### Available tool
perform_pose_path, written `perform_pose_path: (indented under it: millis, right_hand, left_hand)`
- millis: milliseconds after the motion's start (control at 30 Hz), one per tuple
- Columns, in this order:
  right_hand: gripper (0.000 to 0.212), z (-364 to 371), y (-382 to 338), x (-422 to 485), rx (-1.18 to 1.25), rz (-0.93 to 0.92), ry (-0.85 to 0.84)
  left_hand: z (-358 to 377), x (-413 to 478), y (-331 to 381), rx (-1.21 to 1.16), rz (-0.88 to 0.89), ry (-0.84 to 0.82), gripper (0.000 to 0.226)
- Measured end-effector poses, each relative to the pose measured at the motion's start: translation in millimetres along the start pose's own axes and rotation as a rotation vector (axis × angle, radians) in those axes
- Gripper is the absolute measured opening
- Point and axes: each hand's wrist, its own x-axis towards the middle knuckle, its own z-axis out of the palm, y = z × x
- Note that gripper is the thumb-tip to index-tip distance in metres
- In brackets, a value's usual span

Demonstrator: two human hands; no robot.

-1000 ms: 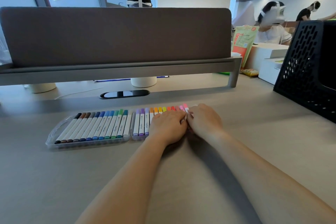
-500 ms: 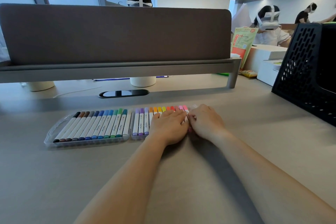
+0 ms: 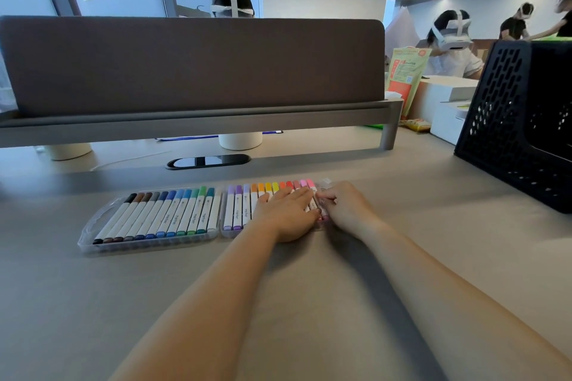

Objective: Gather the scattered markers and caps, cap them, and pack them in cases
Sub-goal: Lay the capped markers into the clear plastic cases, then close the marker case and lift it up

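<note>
- Left hand (image 3: 288, 213) lies flat, fingers straight, holding down the markers (image 3: 235, 207) in the right case (image 3: 227, 231).
- Right hand (image 3: 349, 210) pinches the pink marker (image 3: 311, 185) at the case's right edge.
- Step, as judged: seating the last marker. Next: press it flush.

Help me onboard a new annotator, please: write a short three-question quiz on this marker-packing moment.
1. True or false: the left hand lies flat on markers in the right case.
2. Which cap colour sits at the far-left end of the left case? A black, B pink, C yellow.
3. Which hand is at the pink marker on the right case's far end?
Key: 1 true; 2 A; 3 the right hand.
</note>
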Motion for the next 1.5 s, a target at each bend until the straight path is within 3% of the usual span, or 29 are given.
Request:
perform_pose_path:
  millis: [167, 333, 400, 467, 567, 700, 933, 1033, 1167, 1233, 1367, 1500]
  right_hand:
    - [0.034, -1, -13, -18, -0.040, 0.052, 0.041]
    - [0.028, -3, -8, -26, 0.099, 0.128, 0.157]
    - [0.050, -3, -11, -29, 0.000, 0.243, 0.196]
    - [0.072, -3, -15, -33, -0.101, 0.350, 0.209]
    - [0.070, 1, -19, -33, -0.146, 0.417, 0.192]
    - [0.062, 6, -26, -33, -0.104, 0.463, 0.225]
    - [0.052, 7, -28, -37, -0.091, 0.457, 0.260]
    - [0.048, 8, -28, -38, -0.121, 0.446, 0.251]
    - [0.049, 6, -26, -37, 0.011, 0.453, 0.259]
    - [0.047, 4, -28, -38, 0.152, 0.432, 0.310]
    - [0.017, -9, -46, -50, 0.663, 0.330, 0.441]
    - [0.016, -23, -76, -58, 0.940, 0.245, 0.509]
  left_hand:
    - [0, -7, 8, -0.019, -0.026, 0.029, 0.056]
    - [-11, -35, -22, -0.063, -0.092, 0.332, 0.040]
    - [-15, -55, -51, -0.048, -0.243, 0.459, 0.033]
    - [-21, -77, -85, -0.037, -0.506, 0.518, 0.045]
    - [-21, -112, -143, -0.214, -0.870, 0.481, 0.067]
    - [-12, -133, -175, -0.334, -1.047, 0.400, 0.080]
    - [-8, -128, -179, -0.329, -1.025, 0.419, 0.098]
    - [-12, -131, -175, -0.391, -1.006, 0.491, 0.088]
    - [-18, -137, -174, -0.502, -0.975, 0.601, 0.072]
    - [-21, -141, -173, -0.597, -0.920, 0.689, 0.067]
    - [-30, -146, -161, -0.867, -0.759, 0.953, 0.065]
    - [-50, -144, -142, -0.987, -0.634, 1.144, 0.059]
